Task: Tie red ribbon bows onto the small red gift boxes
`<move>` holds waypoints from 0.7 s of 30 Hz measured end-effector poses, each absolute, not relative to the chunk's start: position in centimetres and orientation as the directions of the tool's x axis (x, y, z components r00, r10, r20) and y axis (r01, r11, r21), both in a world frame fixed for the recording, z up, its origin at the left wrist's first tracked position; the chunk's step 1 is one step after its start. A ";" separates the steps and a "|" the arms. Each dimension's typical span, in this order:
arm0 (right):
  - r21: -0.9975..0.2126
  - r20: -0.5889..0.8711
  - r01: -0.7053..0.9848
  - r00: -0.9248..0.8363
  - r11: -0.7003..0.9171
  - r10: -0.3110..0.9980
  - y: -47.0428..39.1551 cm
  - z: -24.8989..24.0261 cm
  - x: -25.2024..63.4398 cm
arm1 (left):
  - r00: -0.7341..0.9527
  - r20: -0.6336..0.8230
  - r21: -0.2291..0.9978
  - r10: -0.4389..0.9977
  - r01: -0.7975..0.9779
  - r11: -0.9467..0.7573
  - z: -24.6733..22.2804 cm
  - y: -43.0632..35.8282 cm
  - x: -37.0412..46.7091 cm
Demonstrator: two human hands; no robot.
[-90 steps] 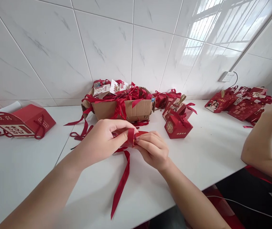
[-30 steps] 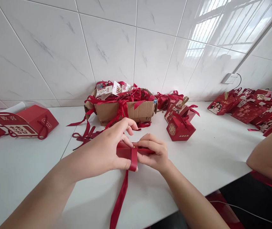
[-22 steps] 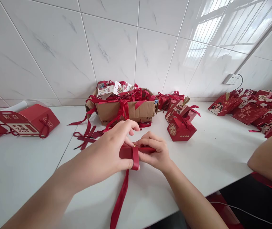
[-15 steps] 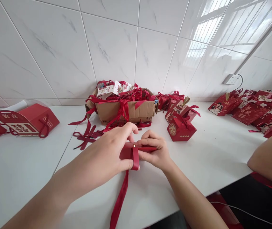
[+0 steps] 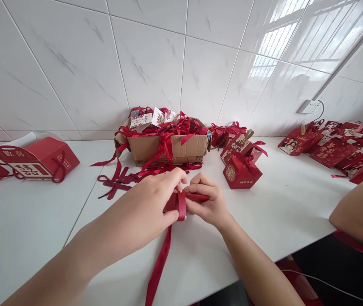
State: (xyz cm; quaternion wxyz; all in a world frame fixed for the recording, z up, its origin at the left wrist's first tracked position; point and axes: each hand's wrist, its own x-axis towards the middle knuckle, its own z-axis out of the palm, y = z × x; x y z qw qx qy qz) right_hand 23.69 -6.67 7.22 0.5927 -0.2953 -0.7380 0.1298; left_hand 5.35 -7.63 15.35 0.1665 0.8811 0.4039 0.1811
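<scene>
A red strap (image 5: 182,207) with a small gold fastener at its top stands in a loop on a red folded card piece (image 5: 197,197). My left hand (image 5: 158,195) is closed on the strap, its thumb at the lower part and its fingers bent over the top edge. With the thumb below and fingers above, my right hand (image 5: 206,199) pinches the card piece just right of the strap. A long red ribbon (image 5: 159,265) hangs from beneath my left hand across the white table. The fingers hide much of the card.
Behind my hands, a cardboard box (image 5: 181,149) overflows with ribbons and tags. Red straps (image 5: 115,183) lie left of it. Red gift boxes (image 5: 242,172) stand right, others (image 5: 41,159) left. A person's arm (image 5: 359,208) rests at the right edge.
My left fingers have moved closer to the fastener and curled down, and the strap loop sits slightly higher and further right. My right hand has barely moved.
</scene>
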 end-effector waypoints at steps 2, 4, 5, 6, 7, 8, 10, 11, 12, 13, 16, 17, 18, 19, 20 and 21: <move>-0.529 0.808 0.289 -0.116 0.798 0.577 -6.6 7.2 23.7 | 0.624 0.207 0.432 0.753 0.632 -0.643 15.4 -7.7 5.4; -0.525 0.813 0.294 -0.105 0.799 0.573 -6.5 7.1 23.8 | 0.635 0.215 0.434 0.742 0.619 -0.655 15.6 -7.7 5.5; -0.528 0.811 0.296 -0.100 0.795 0.576 -6.5 7.1 23.9 | 0.640 0.211 0.437 0.738 0.614 -0.657 15.6 -7.7 5.5; -0.534 0.808 0.299 -0.097 0.791 0.581 -6.5 7.1 23.9 | 0.647 0.206 0.442 0.734 0.608 -0.660 15.7 -7.7 5.5; -0.539 0.804 0.302 -0.094 0.786 0.587 -6.5 7.1 24.0 | 0.657 0.199 0.446 0.728 0.600 -0.664 15.8 -7.6 5.4; -0.545 0.800 0.305 -0.090 0.781 0.593 -6.4 7.1 24.0 | 0.666 0.194 0.452 0.720 0.591 -0.669 15.8 -7.5 5.4; -0.553 0.796 0.312 -0.077 0.772 0.601 -6.4 7.2 24.0 | 0.681 0.186 0.464 0.708 0.575 -0.674 15.9 -7.2 5.3; -0.555 0.795 0.316 -0.070 0.770 0.602 -6.4 7.2 24.0 | 0.682 0.181 0.472 0.709 0.572 -0.670 15.9 -7.0 5.3; -0.557 0.794 0.323 -0.062 0.765 0.605 -6.3 7.1 23.9 | 0.680 0.173 0.483 0.713 0.572 -0.663 15.9 -6.8 5.2; -0.561 0.791 0.334 -0.054 0.758 0.609 -6.3 7.1 23.9 | 0.677 0.164 0.497 0.717 0.572 -0.653 15.9 -6.6 5.2; -0.572 0.782 0.375 -0.020 0.729 0.623 -6.3 7.1 23.8 | 0.680 0.151 0.559 0.717 0.539 -0.629 15.8 -6.1 5.2; -0.577 0.780 0.381 -0.007 0.722 0.626 -6.3 7.1 23.7 | 0.679 0.156 0.582 0.717 0.523 -0.623 15.7 -5.9 5.3; -0.582 0.779 0.381 0.005 0.718 0.628 -6.3 7.1 23.7 | 0.674 0.165 0.602 0.721 0.510 -0.614 15.6 -5.8 5.4; -0.588 0.777 0.375 0.015 0.717 0.629 -6.2 7.1 23.7 | 0.663 0.176 0.618 0.728 0.501 -0.606 15.5 -5.7 5.6; -0.596 0.773 0.365 0.021 0.715 0.634 -6.2 7.1 23.7 | 0.649 0.188 0.633 0.737 0.494 -0.596 15.5 -5.5 5.8; -0.609 0.765 0.354 0.027 0.710 0.643 -6.2 7.1 23.7 | 0.632 0.200 0.648 0.748 0.487 -0.585 15.4 -5.4 6.0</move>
